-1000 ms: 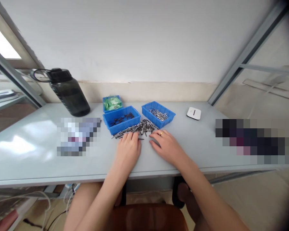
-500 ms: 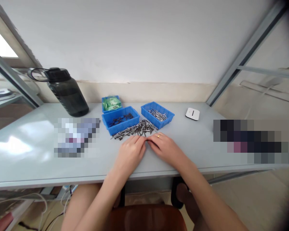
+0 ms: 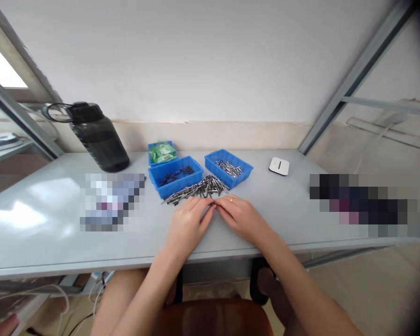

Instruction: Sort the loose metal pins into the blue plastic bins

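Note:
My left hand (image 3: 189,219) and my right hand (image 3: 238,217) meet fingertip to fingertip at the near edge of a metal pile. Both are closed in a pinch, and a tiny dark piece shows where they meet, mostly covered by the fingers. Long thin metal pins or screws, silver and dark, make up the pile (image 3: 196,188). Behind it on the left, a blue bin (image 3: 161,190) holds several dark screw-like pieces (image 3: 186,171). To the right, another blue bin (image 3: 244,181) contains shiny silver pins (image 3: 228,168).
A smaller blue bin (image 3: 150,160) with a green plastic packet (image 3: 163,152) stands behind. At left is a dark water bottle (image 3: 103,140) beside a blurred-out item (image 3: 114,200). A white device (image 3: 279,166) lies right of the bins. Another pixelated object (image 3: 364,205) is at far right.
My fingers have shifted slightly at the pinch, exposing a little more of the dark piece. The whole view has tilted a touch; bins and pile keep their places.

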A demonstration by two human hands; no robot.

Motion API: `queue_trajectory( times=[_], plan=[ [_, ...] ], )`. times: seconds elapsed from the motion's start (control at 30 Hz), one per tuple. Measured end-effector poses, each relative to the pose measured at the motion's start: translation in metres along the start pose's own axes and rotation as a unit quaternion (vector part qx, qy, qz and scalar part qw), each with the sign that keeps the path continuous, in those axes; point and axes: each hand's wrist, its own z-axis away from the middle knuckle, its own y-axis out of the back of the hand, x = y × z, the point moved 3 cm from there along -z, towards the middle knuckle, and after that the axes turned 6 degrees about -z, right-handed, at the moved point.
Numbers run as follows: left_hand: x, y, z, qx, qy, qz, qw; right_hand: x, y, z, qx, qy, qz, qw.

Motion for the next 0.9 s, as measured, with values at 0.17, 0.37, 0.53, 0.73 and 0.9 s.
queue_trajectory(
  times=[0.17, 0.37, 0.53, 0.73, 0.9],
  plan=[
    [-0.0003, 0.0, 0.0004, 0.004, 0.016, -0.002, 1.0, 0.0006, 0.0008, 0.0004, 0.008, -0.012, -0.012, 1.0],
    [-0.0007, -0.0056, 0.0007, -0.054, 0.002, -0.067, 0.996, -0.0034, 0.008, 0.0017, 0.058, -0.023, -0.033, 0.997],
    [0.0015, -0.0041, 0.0, -0.037, -0.023, -0.049, 0.998, -0.0021, 0.0051, 0.0017, 0.04, -0.023, -0.001, 0.999],
    [0.0024, -0.0009, -0.0012, -0.031, -0.02, -0.036, 0.999, -0.0014, 0.0051, 0.0022, 0.024, -0.032, -0.004, 0.999],
    [0.0034, -0.0008, -0.0015, -0.026, -0.027, -0.032, 0.999, -0.0026, 0.0062, 0.0022, 0.011, -0.048, -0.031, 0.998]
  ],
)
